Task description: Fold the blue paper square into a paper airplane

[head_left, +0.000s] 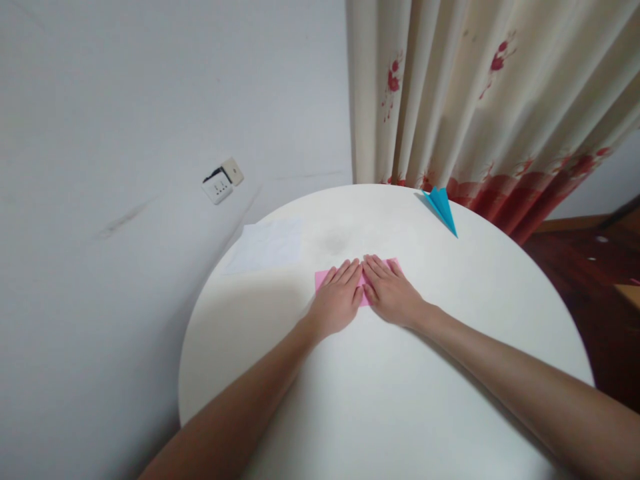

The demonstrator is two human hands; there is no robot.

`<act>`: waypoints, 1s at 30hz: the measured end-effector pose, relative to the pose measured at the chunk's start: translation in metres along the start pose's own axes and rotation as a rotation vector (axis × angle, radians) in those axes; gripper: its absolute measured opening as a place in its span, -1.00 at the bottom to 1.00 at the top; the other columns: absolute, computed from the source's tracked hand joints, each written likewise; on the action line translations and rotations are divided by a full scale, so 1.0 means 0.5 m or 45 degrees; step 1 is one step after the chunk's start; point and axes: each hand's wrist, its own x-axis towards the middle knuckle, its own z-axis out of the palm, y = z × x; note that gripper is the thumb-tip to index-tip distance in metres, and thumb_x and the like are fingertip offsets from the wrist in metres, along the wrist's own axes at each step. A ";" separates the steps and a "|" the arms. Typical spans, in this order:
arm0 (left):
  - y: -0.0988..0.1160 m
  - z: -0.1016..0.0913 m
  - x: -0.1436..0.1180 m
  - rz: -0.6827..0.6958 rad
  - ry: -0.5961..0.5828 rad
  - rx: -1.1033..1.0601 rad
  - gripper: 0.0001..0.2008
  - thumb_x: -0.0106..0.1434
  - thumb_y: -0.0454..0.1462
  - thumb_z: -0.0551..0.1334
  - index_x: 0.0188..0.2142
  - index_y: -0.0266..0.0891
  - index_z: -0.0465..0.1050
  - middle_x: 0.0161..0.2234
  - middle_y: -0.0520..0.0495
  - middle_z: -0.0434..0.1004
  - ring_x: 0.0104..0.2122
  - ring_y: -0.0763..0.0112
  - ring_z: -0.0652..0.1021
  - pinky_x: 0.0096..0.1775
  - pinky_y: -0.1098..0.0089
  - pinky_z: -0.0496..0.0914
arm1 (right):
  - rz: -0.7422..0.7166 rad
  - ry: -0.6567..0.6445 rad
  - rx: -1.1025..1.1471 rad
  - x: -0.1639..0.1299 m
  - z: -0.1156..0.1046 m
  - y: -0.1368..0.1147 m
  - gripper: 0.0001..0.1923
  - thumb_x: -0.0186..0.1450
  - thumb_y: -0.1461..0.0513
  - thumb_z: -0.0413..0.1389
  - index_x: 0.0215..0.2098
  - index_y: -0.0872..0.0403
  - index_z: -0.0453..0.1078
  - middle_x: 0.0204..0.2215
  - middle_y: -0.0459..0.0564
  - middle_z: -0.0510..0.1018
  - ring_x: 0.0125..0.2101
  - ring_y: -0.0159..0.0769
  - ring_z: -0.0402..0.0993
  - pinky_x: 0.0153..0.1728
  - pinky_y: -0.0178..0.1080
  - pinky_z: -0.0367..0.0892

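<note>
A pink sheet of paper [321, 277] lies on the round white table [350, 400], mostly covered by my hands. My left hand [337, 297] rests flat on its left part, fingers stretched out and pointing away from me. On the right part, my right hand [391, 288] is laid flat too, its fingers angled toward the left. The two hands nearly meet at the fingertips and thumbs near the middle of the paper. A strip of pink shows between the thumbs and at the outer corners. Whether the paper is folded, I cannot tell.
A blue paper plane [442, 210] sits near the table's far right edge. White paper [270, 243] lies at the far left of the tabletop. Behind are a wall with a socket [218, 188] and a flowered curtain [450, 100].
</note>
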 end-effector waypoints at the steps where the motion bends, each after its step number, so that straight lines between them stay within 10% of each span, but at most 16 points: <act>1: -0.001 0.000 0.000 0.002 -0.006 0.003 -0.47 0.51 -0.21 -0.13 0.39 -0.34 0.08 0.43 -0.19 0.03 0.42 0.21 0.06 0.38 0.07 0.00 | -0.005 0.004 0.004 0.000 0.000 0.000 -0.38 0.50 0.16 -0.25 0.43 0.33 0.03 0.43 0.22 0.04 0.43 -0.07 -0.09 0.38 0.08 -0.13; 30: -0.003 0.001 0.000 -0.091 0.003 0.036 -0.46 0.49 -0.16 -0.05 0.40 -0.25 0.08 0.44 -0.15 0.00 0.42 0.13 0.06 0.37 -0.05 -0.01 | 0.028 -0.007 0.068 0.002 -0.005 0.001 -0.38 0.48 0.14 -0.20 0.43 0.29 0.04 0.43 0.21 0.04 0.42 -0.07 -0.09 0.37 0.08 -0.11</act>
